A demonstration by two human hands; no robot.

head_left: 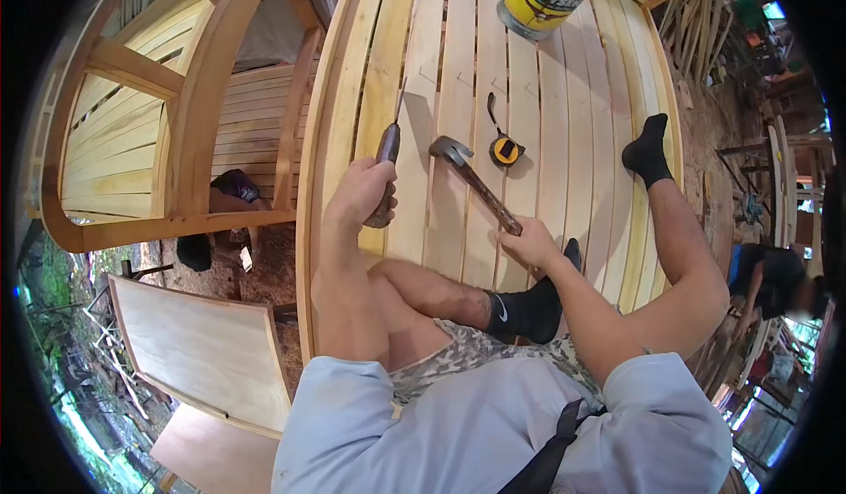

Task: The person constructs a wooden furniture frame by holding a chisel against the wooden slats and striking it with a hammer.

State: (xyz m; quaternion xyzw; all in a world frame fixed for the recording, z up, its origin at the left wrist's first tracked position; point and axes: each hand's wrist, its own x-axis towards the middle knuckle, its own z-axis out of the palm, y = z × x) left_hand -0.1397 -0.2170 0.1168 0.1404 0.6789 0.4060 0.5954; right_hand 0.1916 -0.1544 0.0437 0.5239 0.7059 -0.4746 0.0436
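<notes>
My left hand (pixel 359 193) is closed around the dark handle of a pointed tool (pixel 388 155), whose thin metal tip points up and away from me. In my right hand (pixel 531 243) is the lower end of the wooden handle of a claw hammer (pixel 476 181); its metal head is toward the middle of the slatted surface (pixel 454 230). Just beyond the hammer lies a yellow and black tape measure (pixel 506 150) with a black strap. Short pencil-like marks run in a row across the slats farther off.
A green and yellow can (pixel 539 2) stands at the far side of the slats. My socked feet rest on the slats. At left are a wooden frame (pixel 198 97) and a pale panel (pixel 198 340). A person (pixel 767 278) is at the right, another partly visible at left.
</notes>
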